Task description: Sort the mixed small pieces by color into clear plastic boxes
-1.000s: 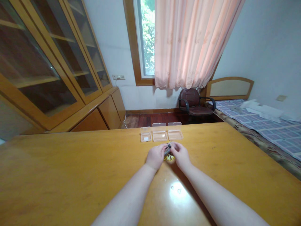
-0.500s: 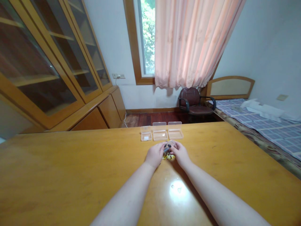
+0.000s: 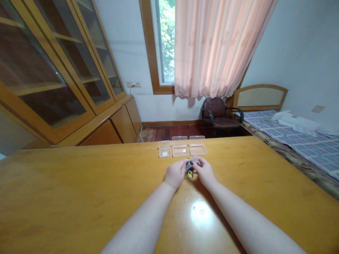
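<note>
My left hand (image 3: pixel 176 173) and my right hand (image 3: pixel 205 171) meet over the table, fingers closed with the thumbs close together. Between them they grip a small see-through plastic item with a bluish strip (image 3: pixel 189 167); fingers cover most of it, and its kind is unclear. Right beneath lies a small heap of yellow, white and dark bits (image 3: pixel 191 175), too small to name. Just beyond my hands, three clear plastic boxes stand in a row with lids raised: a small left box (image 3: pixel 164 155), a larger middle box (image 3: pixel 180 155) and a larger right box (image 3: pixel 198 154).
The wooden table (image 3: pixel 79 197) spreads wide on both sides, its far edge just behind the boxes. Past it are a glass-door cabinet (image 3: pixel 91 106), a dark red armchair (image 3: pixel 215 113) and a bed (image 3: pixel 299 141).
Both hands stay over the heap, with only slight finger movement. The plastic item between them has tilted a little, and its bluish strip shows more.
</note>
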Motion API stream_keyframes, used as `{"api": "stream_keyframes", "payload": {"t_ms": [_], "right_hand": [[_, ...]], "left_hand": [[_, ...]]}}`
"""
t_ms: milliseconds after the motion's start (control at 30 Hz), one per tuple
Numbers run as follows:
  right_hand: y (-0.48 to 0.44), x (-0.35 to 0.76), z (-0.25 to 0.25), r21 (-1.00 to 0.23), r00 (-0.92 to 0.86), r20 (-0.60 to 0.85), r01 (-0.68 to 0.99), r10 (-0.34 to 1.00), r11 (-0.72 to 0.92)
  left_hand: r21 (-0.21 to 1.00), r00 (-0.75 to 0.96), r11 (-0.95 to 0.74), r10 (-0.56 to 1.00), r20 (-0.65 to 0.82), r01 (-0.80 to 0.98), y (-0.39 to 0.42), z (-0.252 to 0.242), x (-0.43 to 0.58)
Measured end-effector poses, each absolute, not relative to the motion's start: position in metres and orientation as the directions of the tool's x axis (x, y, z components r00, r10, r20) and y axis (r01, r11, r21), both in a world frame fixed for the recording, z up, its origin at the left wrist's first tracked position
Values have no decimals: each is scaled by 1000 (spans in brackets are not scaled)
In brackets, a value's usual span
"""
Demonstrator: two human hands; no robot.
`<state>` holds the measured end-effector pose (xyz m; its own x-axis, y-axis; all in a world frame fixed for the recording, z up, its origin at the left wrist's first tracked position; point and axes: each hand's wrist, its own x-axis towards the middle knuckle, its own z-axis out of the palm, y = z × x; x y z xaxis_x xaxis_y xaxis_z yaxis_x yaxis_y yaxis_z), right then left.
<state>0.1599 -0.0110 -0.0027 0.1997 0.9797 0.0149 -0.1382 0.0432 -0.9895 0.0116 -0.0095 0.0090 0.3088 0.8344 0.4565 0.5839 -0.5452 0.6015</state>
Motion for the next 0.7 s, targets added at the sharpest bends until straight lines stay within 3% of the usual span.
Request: {"api": "stream_keyframes", "payload": {"t_ms": [700], "right_hand": [[-15, 157, 6, -999, 244, -2, -53, 970, 11]], "left_hand": [[629, 246, -485, 868, 431, 608, -10, 10, 13]]}}
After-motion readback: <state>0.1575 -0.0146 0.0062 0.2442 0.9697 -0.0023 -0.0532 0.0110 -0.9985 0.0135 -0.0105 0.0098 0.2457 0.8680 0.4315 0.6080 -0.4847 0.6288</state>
